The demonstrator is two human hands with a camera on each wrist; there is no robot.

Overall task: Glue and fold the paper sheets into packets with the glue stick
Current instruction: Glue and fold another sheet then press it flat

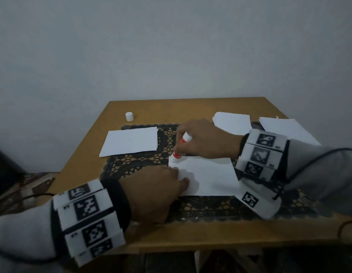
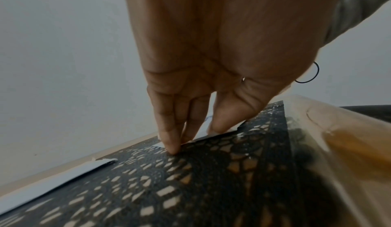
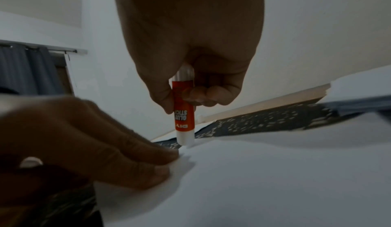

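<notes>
You sit at a wooden table (image 1: 88, 146) covered in the middle by a black lace mat (image 1: 165, 138). On the mat, under both your hands, lies the paper sheet (image 1: 208, 178) you are working on. Your left hand (image 1: 153, 192) lies flat at its left edge, fingers (image 3: 135, 162) straight and pressing down, probably so the sheet cannot slide under the glue. Your right hand (image 1: 202, 140) has its fingers and thumb curled round the glue stick (image 3: 183, 112), held nearly upright with the tip touching the sheet's far left corner, just beyond your left fingertips. That suits a stroke along an edge. Left of the stick lies another sheet (image 1: 129, 140); behind your right wrist sit two paper stacks (image 1: 232, 121). Far left of your grip stands the stick's white cap (image 1: 129, 116), kept off while you glue.
</notes>
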